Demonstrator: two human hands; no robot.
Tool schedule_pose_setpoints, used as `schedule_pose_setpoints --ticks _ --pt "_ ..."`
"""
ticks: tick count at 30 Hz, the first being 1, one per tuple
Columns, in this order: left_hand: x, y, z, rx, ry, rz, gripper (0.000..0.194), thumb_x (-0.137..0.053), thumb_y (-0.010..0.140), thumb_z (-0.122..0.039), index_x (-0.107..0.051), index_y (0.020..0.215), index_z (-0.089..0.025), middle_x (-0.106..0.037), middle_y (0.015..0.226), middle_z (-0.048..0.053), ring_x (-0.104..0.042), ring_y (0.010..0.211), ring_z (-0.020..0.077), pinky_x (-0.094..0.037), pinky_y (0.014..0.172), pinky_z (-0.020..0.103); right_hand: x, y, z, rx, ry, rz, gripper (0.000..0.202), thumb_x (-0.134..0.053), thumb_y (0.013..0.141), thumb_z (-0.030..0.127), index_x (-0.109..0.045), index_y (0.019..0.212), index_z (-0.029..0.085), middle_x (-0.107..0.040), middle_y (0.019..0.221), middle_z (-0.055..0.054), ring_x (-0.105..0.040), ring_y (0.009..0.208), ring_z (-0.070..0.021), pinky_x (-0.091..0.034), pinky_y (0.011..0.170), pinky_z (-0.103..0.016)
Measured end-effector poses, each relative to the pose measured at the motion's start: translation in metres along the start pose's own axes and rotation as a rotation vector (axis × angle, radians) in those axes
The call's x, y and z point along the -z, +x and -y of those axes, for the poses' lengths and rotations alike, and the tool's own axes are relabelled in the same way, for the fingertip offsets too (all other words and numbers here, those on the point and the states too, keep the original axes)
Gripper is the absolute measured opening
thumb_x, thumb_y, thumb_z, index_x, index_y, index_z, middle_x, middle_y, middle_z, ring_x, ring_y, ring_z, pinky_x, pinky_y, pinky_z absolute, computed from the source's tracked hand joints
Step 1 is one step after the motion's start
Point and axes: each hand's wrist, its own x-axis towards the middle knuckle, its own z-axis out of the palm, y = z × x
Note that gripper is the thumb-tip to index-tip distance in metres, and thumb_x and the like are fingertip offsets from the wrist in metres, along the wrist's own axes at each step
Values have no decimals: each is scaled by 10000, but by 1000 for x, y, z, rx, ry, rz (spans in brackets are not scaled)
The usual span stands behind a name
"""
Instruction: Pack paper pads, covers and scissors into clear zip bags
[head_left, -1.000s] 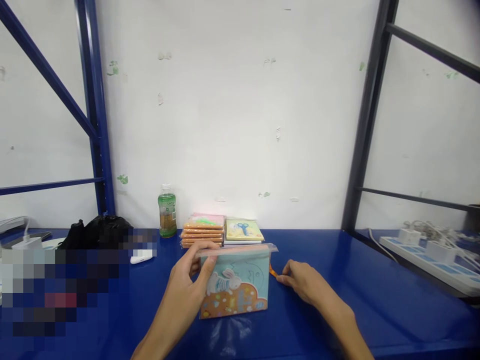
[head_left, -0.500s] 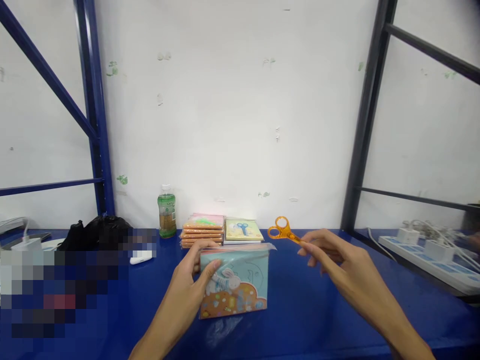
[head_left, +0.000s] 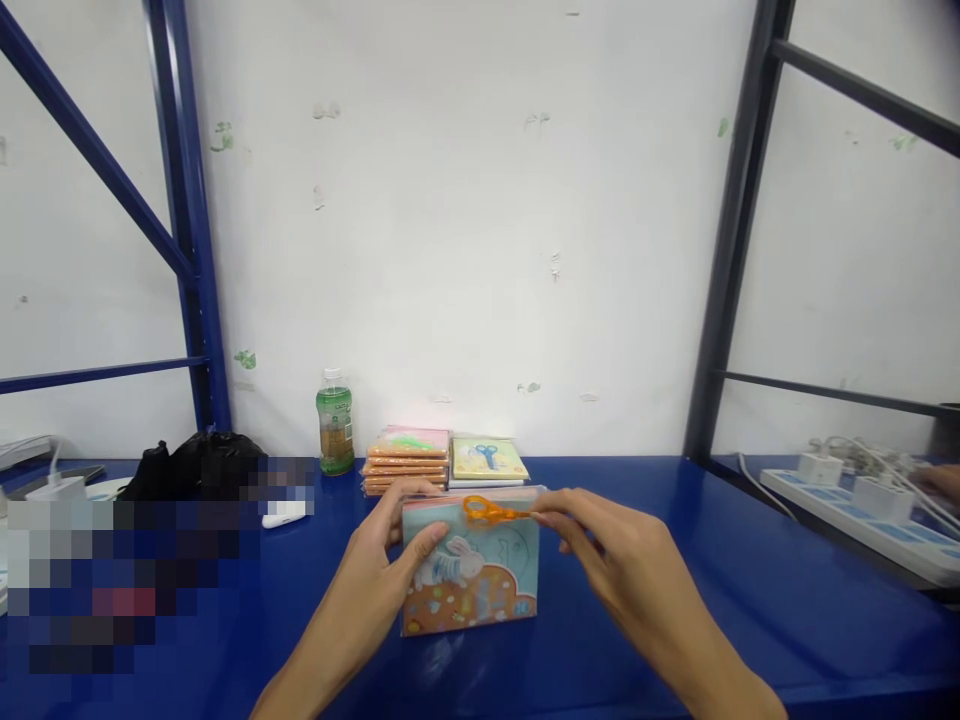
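Note:
My left hand (head_left: 390, 545) grips the left side of a clear plastic bag (head_left: 529, 492) with a booklet (head_left: 480, 600) in it, thumb in front and fingers behind. The booklet's cover shows a white rabbit on light blue and brown, and it stands nearly upright on the table. Small orange scissors (head_left: 486, 511) are pinched by the blade end in my right hand (head_left: 600, 535). Their finger loops point left, in front of the bag's upper edge. Whether the loops touch the bag I cannot tell.
Behind the bag lie a stack of orange-edged packets (head_left: 407, 460) and a yellow booklet (head_left: 489, 459) picturing scissors. A green-labelled bottle (head_left: 334, 422) stands left of them. Black plastic bags (head_left: 199, 465) lie farther left. A white power strip (head_left: 855, 525) with cables is at right.
My right hand has brought the orange scissors left and down, from beside the bag to its upper front. My left hand and the bag have hardly moved.

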Motion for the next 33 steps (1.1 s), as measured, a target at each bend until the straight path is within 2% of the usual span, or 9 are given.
schedule_pose_setpoints --ticks 8,12,16,22,25,27,30,31,33 --pt "7 -3 -11 -95 248 33 273 -575 965 -508 -608 1063 -256 -737 1129 51 -716 1028 264 -547 852 321 -13 3 19 61 80 -2 265 -451 1080 296 -701 1005 251 -655 981 -33 -676 770 -158 -492 675 -273" --pt "9 -5 -16 -106 305 71 252 -540 990 -487 -612 1078 -262 -704 1074 23 -679 1067 236 -506 908 303 -13 2 27 30 99 -92 249 -454 1077 285 -693 1019 242 -612 956 -36 -646 755 -155 -480 656 -281" --pt "8 -6 -17 -84 344 72 247 -521 998 -482 -620 1081 -272 -710 1092 7 -658 1079 230 -471 904 296 -4 0 19 -24 159 -168 213 -476 1070 265 -677 1000 250 -601 951 -26 -623 758 -144 -464 651 -277" --pt "7 -5 -14 -93 352 73 285 -477 1010 -517 -607 1086 -275 -716 1109 7 -647 1106 245 -453 936 318 -12 -1 21 40 94 -40 224 -464 1066 259 -671 982 268 -560 957 -19 -595 713 -149 -473 643 -311" --pt "8 -5 -14 -96 363 88 314 -451 1012 -537 -599 1108 -278 -718 1161 17 -637 1139 259 -456 951 329 -17 -1 29 87 110 -1 202 -485 1058 264 -680 1085 312 -555 975 -19 -614 767 -165 -499 652 -313" --pt "11 -7 -14 -64 368 130 333 -466 1002 -550 -576 1192 -300 -696 1262 22 -621 1186 269 -456 984 346 -16 -1 30 91 108 -92 222 -545 1036 310 -645 1230 352 -551 992 -22 -622 797 -177 -520 672 -323" --pt "18 -7 -13 -19 436 185 426 -624 937 -514 -511 1324 -376 -661 1341 -1 -575 1265 288 -427 1048 378 -9 1 19 34 90 -192 440 -675 959 393 -552 1382 370 -564 1157 -59 -629 972 -234 -547 794 -387" --pt "20 -7 -12 -18 455 193 461 -662 920 -483 -497 1342 -395 -665 1331 -9 -570 1272 288 -418 1061 383 -6 2 14 15 115 -152 484 -706 937 399 -539 1391 374 -569 1229 -63 -616 1061 -253 -540 865 -409" --pt "23 -5 -10 -41 452 197 417 -660 928 -446 -512 1314 -390 -686 1255 -10 -611 1196 272 -444 1020 370 -4 5 3 -19 240 1 389 -714 939 374 -589 1307 375 -618 1266 -28 -604 1139 -245 -512 947 -395"
